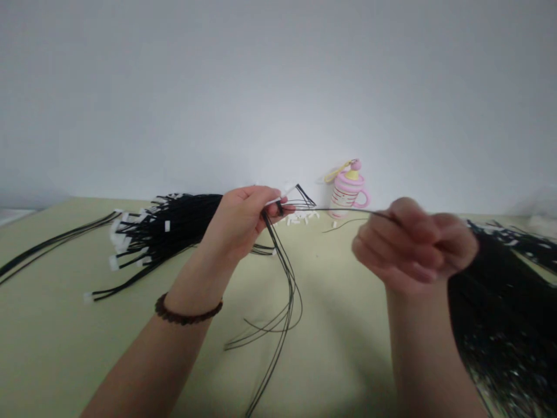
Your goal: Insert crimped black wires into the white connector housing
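My left hand (pixel 243 220) is raised over the table and pinches a small white connector (pixel 285 194) together with several thin black wires (pixel 282 290) that hang from it in a loop down to the tabletop. My right hand (pixel 413 247) is closed in a loose fist and pinches one thin black wire (pixel 339 211). That wire runs level to the left, and its tip reaches the connector in my left hand. A beaded bracelet (pixel 187 313) sits on my left wrist.
A pile of black wires with white connectors (pixel 156 232) lies at the left back of the yellow-green table (pixel 65 348). A big heap of loose black wires (pixel 509 307) fills the right. Small white connectors (pixel 300 219) and a pink-and-white cup (pixel 347 191) stand by the wall.
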Available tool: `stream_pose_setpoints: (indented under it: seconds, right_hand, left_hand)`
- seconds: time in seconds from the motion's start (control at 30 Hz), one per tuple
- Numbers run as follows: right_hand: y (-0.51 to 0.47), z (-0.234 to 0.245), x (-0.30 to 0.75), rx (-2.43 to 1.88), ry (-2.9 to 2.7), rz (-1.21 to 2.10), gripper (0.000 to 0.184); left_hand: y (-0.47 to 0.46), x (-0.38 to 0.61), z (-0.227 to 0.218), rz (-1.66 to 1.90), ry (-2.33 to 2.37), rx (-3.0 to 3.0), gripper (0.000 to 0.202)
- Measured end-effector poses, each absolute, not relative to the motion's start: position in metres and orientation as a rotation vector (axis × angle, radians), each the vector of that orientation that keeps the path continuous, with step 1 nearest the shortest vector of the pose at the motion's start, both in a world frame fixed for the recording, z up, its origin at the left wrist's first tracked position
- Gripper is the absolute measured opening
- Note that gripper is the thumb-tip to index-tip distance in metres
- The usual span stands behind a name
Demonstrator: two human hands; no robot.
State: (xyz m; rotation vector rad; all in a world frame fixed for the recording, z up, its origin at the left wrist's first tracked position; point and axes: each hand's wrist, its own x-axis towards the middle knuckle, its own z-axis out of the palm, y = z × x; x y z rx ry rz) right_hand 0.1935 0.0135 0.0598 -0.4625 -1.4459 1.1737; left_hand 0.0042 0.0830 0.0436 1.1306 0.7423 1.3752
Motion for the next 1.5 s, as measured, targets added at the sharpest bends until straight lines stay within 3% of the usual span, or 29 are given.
stream_pose_setpoints:
  seconds: [0.1,0.23,0.33,0.47,0.57,0.7,0.8,0.93,1.1,1.5]
  right_hand:
    - [0.012,0.066,0.219,-0.689,-1.222,0.826,0.016]
    - [0.017,0.07,0.244,-0.829,-1.17,0.451,0.039]
    - [0.016,0.073,0.255,-0.796,-1.07,0.387,0.042]
    - [0.01,0.077,0.266,-0.634,-0.963,0.534,0.06]
    - [0.01,0.077,0.268,-0.717,-0.963,0.436,0.05]
    - [0.022,0.069,0.247,-0.836,-0.966,0.004,0.016]
    - [0.031,0.061,0.218,-0.821,-1.001,-0.054,0.007]
    - [0.034,0.049,0.186,-1.041,-1.271,0.084,0.007]
    - [0.039,0.036,0.166,-1.079,-1.565,-0.013,0.012]
    - [0.042,0.026,0.155,-1.079,-1.536,0.076,0.015]
  left_hand:
    - [0.087,0.003,0.042,1.358,0.719,1.082,0.021]
    - [0.092,0.002,0.04,1.338,0.736,1.012,0.021]
    - [0.095,0.001,0.038,1.326,0.722,0.994,0.021]
    - [0.099,0.0,0.035,1.307,0.721,0.994,0.019]
    - [0.1,-0.002,0.034,1.29,0.737,1.009,0.015]
    - [0.098,-0.001,0.035,1.256,0.714,1.001,0.018]
    - [0.093,0.002,0.039,1.239,0.723,0.984,0.018]
    - [0.085,0.005,0.044,1.238,0.755,1.009,0.015]
    - [0.079,0.005,0.048,1.246,0.785,1.048,0.017]
    - [0.076,0.007,0.049,1.258,0.783,1.074,0.019]
